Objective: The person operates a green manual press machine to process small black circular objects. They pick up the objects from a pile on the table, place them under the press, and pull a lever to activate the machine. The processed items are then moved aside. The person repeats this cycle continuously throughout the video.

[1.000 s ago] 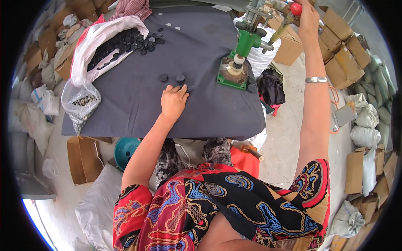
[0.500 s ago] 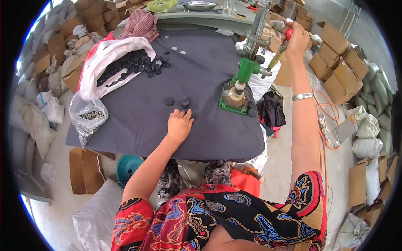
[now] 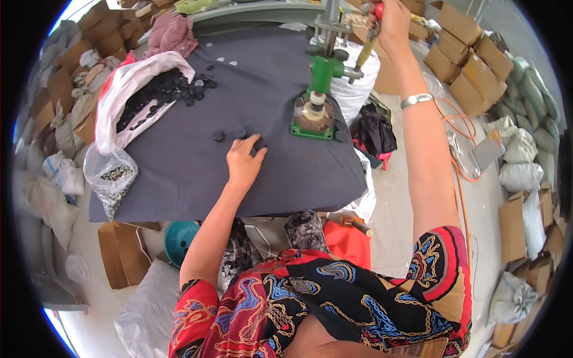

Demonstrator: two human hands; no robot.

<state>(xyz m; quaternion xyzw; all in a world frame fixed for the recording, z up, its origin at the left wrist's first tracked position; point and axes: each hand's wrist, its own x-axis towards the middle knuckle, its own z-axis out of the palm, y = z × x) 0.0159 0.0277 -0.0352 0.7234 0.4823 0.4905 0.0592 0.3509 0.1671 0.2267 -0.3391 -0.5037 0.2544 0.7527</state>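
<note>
My left hand [image 3: 242, 162] is over the dark cloth, its thumb and forefinger closed about a small black disc [image 3: 260, 144]. Two more black discs, one of them the outer disc [image 3: 219, 136], lie just beyond and left of its fingers. My right hand [image 3: 395, 27] is raised at the far right, wrapped round the red knob [image 3: 379, 10] of a lever [image 3: 365, 55]. That lever belongs to a green hand press [image 3: 322, 74], which stands on the table's right side. Its pale round die [image 3: 316, 107] sits above the base plate.
A white bag [image 3: 107, 113] spilling black discs lies on the table's left [image 3: 179, 185]. Next to it is a clear bag [image 3: 112, 179] of small metal rings. A checked cloth [image 3: 170, 34] rests at the far left edge. Cartons [image 3: 477, 83] and sacks surround the table.
The whole view has shifted, so the table and press appear further left and higher. My left hand has moved towards the press, its thumb and forefinger now at a disc. My right hand stays on the knob.
</note>
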